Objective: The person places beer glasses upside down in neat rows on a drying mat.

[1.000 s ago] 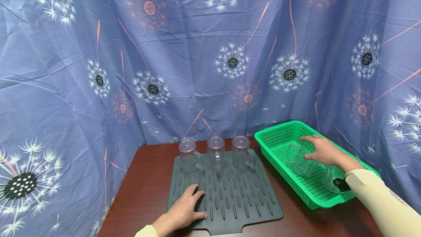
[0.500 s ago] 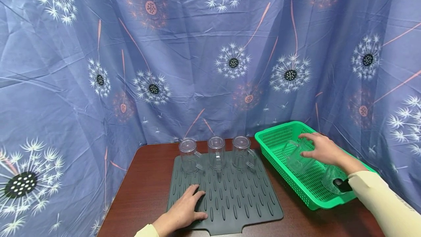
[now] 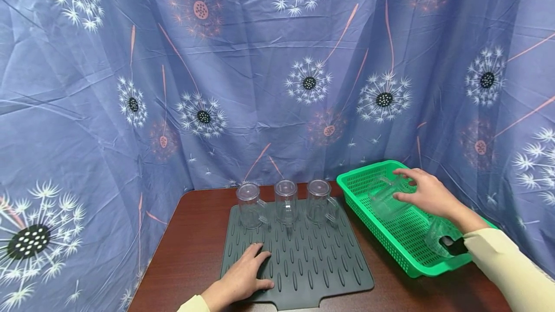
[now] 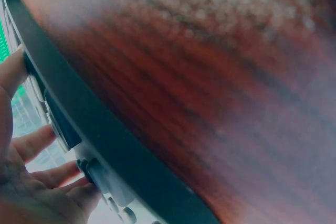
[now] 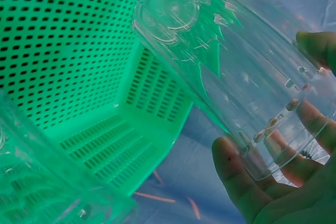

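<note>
My right hand holds a clear glass mug over the green basket. Thumb and fingers grip it near its open end, and the mug lies tilted, as the right wrist view shows its thick base pointing away from the palm. A second clear mug lies in the basket below the right wrist. My left hand rests with spread fingers on the dark ridged drying mat. At the mat's back edge stand three clear mugs in a row, upside down, with handles.
A reddish-brown wooden table bears the mat and the basket. A blue curtain with dandelion prints hangs behind and on both sides. A black strap piece sits at the right wrist.
My right hand has risen a little, and the mug in it has tilted more and moved slightly left and up. The left hand stays where it was on the mat.
</note>
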Tool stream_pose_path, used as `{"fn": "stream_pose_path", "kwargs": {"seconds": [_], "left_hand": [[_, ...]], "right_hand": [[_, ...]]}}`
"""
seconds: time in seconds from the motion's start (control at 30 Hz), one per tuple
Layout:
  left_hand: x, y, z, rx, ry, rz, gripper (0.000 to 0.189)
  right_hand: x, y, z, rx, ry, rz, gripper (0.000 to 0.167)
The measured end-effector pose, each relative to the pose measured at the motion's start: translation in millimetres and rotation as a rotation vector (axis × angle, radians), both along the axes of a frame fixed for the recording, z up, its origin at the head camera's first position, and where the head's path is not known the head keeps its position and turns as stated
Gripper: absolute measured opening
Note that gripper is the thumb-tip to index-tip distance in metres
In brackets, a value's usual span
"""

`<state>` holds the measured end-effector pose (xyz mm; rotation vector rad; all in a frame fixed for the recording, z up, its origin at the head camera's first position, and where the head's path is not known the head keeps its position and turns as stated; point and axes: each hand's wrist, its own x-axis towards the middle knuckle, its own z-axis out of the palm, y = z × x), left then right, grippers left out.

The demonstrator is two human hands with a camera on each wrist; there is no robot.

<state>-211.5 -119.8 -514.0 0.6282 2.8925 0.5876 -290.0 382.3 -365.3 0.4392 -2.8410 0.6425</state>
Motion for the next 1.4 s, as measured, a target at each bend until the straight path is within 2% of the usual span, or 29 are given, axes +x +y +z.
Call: {"fn": "stream_pose_path", "kwargs": {"seconds": [0.33,0.97,1.4], "left_hand": [[1.3,-1.2,1.5,-0.017,0.040,-0.004,0.073],[2.4,-2.5,0.0,-0.020,0.029,0.013,0.073],[0.8,-3.2,-3.8,-0.011,0.036,0.014,0.074]], "right_hand": [[7.0,-11.7,11.0,-0.052,0.044,0.014,0.067],[15.2,-24.9,25.8,-0.132,0.164,-0.029,0.066],[25.4,-39.3,37.9,-0.197,0.175,-0.047,0.062]]}}
